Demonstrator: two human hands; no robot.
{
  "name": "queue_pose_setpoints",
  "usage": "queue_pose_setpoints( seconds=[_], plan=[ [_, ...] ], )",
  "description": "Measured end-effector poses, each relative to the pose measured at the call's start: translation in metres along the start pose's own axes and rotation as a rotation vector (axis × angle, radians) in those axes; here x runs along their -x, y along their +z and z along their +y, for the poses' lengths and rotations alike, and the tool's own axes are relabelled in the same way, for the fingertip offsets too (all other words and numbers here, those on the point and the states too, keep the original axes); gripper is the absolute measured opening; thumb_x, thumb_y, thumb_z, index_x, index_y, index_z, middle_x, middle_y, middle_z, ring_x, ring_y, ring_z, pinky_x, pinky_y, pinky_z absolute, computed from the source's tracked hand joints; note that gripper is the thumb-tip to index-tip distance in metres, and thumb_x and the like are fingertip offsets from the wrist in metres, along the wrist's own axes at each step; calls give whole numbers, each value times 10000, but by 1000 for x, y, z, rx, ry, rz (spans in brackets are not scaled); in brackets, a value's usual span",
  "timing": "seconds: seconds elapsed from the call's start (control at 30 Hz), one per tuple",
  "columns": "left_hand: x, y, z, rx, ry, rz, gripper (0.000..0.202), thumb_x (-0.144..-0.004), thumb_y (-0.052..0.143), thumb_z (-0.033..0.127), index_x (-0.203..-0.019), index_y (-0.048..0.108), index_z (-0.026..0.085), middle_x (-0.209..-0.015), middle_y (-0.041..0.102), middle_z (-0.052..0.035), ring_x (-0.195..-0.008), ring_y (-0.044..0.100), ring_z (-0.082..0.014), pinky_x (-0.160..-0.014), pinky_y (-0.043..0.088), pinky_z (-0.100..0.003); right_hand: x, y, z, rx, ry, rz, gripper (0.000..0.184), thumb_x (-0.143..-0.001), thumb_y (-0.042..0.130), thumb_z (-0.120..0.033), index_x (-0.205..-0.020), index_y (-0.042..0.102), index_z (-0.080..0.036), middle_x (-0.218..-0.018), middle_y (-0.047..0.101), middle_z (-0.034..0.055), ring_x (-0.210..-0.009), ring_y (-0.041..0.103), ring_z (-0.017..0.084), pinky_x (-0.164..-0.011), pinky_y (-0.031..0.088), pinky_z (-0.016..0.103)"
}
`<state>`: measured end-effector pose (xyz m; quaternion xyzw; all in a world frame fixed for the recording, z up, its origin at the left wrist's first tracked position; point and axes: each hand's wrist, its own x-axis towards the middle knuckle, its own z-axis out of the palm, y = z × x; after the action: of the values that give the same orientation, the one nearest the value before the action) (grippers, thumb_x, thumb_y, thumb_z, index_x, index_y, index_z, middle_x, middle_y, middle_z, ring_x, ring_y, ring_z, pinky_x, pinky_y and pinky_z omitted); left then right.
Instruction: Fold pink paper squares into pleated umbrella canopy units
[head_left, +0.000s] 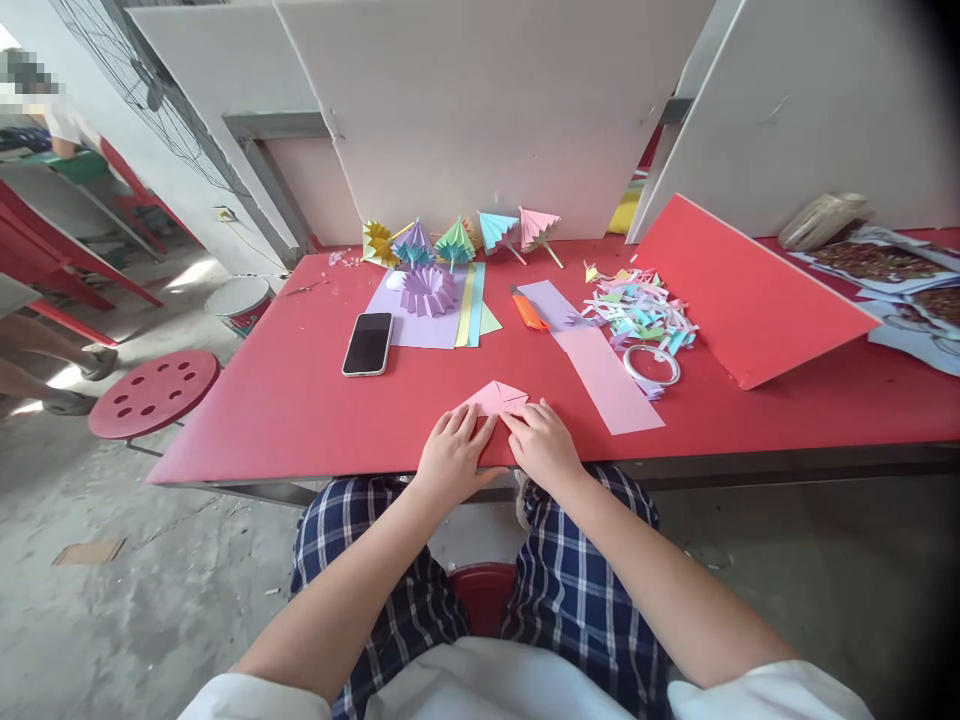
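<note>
A small folded piece of pink paper (496,397) lies near the front edge of the red table, with crease lines and a pointed top. My left hand (454,450) rests on its lower left part, fingers laid flat and thumb stretched out to the right. From the other side, my right hand (546,440) presses its extended fingertips on the paper's lower right part. The paper's bottom edge is partly hidden by my fingers. Right of my hands lies a flat pink paper strip (616,385), overlapping a lilac sheet (546,300).
Behind stand several paper umbrellas (498,232) and a pleated purple paper ring (427,290). A phone (367,344), an orange cutter (530,310), a tape roll (651,366), paper scraps (641,308) and a red board (757,290) lie around. A stool (154,393) stands left.
</note>
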<state>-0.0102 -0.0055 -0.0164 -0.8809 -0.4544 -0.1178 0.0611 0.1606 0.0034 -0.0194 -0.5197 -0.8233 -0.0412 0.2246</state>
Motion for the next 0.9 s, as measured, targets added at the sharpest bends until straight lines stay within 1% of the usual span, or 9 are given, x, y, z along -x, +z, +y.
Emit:
queue_pose_setpoints(
  seconds=[0.07, 0.17, 0.33, 0.53, 0.67, 0.73, 0.83, 0.9],
  plan=[
    [-1, -1, 1, 5, -11, 5, 740, -753, 405, 647, -1288, 412, 136, -1313, 442, -173, -1214, 394, -298, -1002, 300, -435, 2, 2, 1, -10, 4, 19, 354, -782, 416, -85, -1052, 629, -171, -1021, 647, 79, -978, 556, 208, -994, 349, 422],
    [1, -3, -2, 19, -5, 7, 749, -750, 423, 640, -1293, 400, 125, -1323, 440, -152, -1232, 378, -276, -1017, 296, -420, 4, 4, 3, -20, 14, 54, 366, -787, 400, -79, -1061, 627, -169, -1016, 650, 80, -975, 562, 202, -981, 373, 408],
    [12, -8, -14, 10, -12, -17, 767, -755, 433, 623, -1317, 362, 106, -1347, 420, -133, -1249, 367, -265, -1026, 302, -410, 5, 5, 5, -30, 13, 71, 368, -777, 408, -75, -1052, 634, -170, -1016, 649, 81, -963, 561, 202, -960, 405, 396],
    [25, -14, -27, -21, -67, -25, 724, -777, 436, 586, -1301, 385, 88, -1333, 436, -133, -1240, 386, -261, -1014, 328, -407, 7, 6, 4, -40, 36, 125, 370, -783, 381, -69, -1024, 647, -158, -992, 652, 79, -945, 563, 197, -933, 434, 368],
    [29, -15, -28, -31, -95, -17, 710, -776, 436, 589, -1293, 400, 103, -1312, 461, -133, -1231, 400, -259, -1004, 345, -403, 10, 8, 7, -36, 79, 138, 370, -799, 370, -85, -1028, 649, -167, -979, 644, 85, -955, 555, 201, -892, 463, 352],
    [29, -14, -27, -33, -98, -10, 696, -780, 437, 582, -1290, 406, 110, -1309, 465, -135, -1230, 401, -257, -1006, 344, -400, 12, 8, 9, -37, 124, 153, 365, -798, 373, -92, -1017, 655, -167, -982, 638, 91, -961, 552, 209, -869, 475, 352],
    [29, -13, -26, -33, -107, -6, 693, -779, 442, 578, -1289, 408, 110, -1315, 456, -143, -1228, 402, -266, -1006, 343, -408, 19, 2, 12, -79, 222, 217, 334, -791, 386, -108, -941, 678, -173, -952, 635, 99, -942, 561, 224, -853, 482, 382],
    [30, -11, -26, -26, -110, 7, 687, -778, 445, 574, -1286, 412, 113, -1315, 455, -147, -1224, 404, -279, -1005, 338, -421, 28, -5, 9, -175, 257, 271, 297, -796, 400, -128, -864, 683, -187, -912, 635, 93, -914, 571, 221, -849, 482, 393]
  ],
)
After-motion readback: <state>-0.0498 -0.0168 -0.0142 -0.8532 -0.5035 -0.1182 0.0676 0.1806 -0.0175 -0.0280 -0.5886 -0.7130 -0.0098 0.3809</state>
